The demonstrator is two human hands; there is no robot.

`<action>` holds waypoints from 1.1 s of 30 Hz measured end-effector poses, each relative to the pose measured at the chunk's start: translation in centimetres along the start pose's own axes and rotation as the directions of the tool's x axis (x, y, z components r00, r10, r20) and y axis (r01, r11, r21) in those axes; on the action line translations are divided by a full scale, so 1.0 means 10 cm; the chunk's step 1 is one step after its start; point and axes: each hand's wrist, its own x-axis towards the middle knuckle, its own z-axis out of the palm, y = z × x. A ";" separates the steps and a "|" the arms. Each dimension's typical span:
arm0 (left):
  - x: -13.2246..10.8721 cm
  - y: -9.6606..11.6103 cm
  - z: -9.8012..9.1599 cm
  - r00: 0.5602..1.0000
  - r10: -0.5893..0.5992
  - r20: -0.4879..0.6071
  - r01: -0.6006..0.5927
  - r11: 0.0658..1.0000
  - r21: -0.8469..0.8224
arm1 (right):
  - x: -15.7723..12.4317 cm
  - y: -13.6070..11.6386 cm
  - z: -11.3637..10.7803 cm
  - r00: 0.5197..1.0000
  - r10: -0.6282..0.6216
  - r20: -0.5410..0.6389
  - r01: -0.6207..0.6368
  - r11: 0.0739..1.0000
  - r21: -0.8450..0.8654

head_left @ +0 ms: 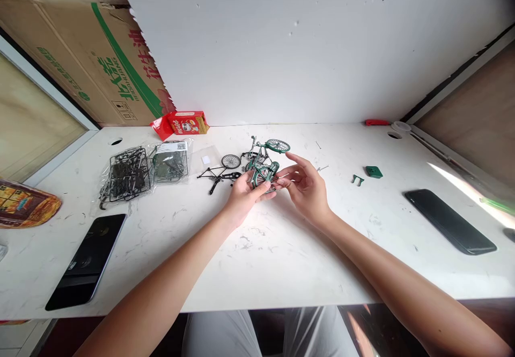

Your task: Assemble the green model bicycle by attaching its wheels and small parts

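A small green model bicycle is held up at the middle of the table, tilted, with one wheel pointing away from me. My left hand is closed on its near wheel, thumb across the spokes. At the right side of that wheel, my right hand pinches with thumb and fingertips while its index finger stretches toward the far wheel. What sits in that pinch is too small to make out. Just left of my hands lies a black model bicycle, partly hidden behind my left hand.
Bags of black sprue parts and a red box are on the left. A phone lies near the front edge. Toward the right are a green block, a small green bracket and a dark flat case.
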 end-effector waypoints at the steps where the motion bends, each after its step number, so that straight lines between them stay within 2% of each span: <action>1: 0.00 0.00 0.00 1.000 -0.005 0.009 0.005 1.000 -0.009 | 0.00 0.00 0.00 1.000 -0.020 -0.016 0.019 1.000 -0.010; 4: -0.01 0.01 0.02 0.999 -0.023 0.022 0.023 1.000 -0.019 | 0.01 0.00 0.00 0.998 -0.048 -0.029 0.047 0.999 -0.023; 8: -0.01 0.02 0.03 0.998 -0.048 -0.028 0.049 0.999 0.017 | 0.01 0.00 0.00 0.999 -0.048 0.011 0.049 0.997 -0.064; 14: -0.02 0.01 0.05 1.000 0.002 -0.030 -0.001 0.999 0.035 | 0.00 -0.01 -0.01 0.999 -0.036 0.035 0.039 0.995 -0.092; 21: -0.03 0.07 0.08 0.988 0.007 -0.154 0.004 0.998 0.069 | 0.01 -0.02 -0.02 0.994 0.038 0.102 -0.027 0.994 -0.107; 26: -0.01 0.09 0.08 0.984 0.064 -0.168 -0.053 0.996 0.069 | 0.05 -0.03 -0.08 0.996 0.021 0.083 -0.007 0.987 -0.162; 30: 0.00 0.10 0.05 0.980 0.088 -0.177 -0.073 0.993 0.091 | 0.11 0.03 -0.15 0.982 0.165 0.094 -0.153 0.980 -0.126; 33: 0.01 0.10 0.03 0.979 0.092 -0.185 -0.075 0.992 0.098 | 0.15 0.07 -0.19 0.932 0.336 0.137 -0.324 0.941 -0.102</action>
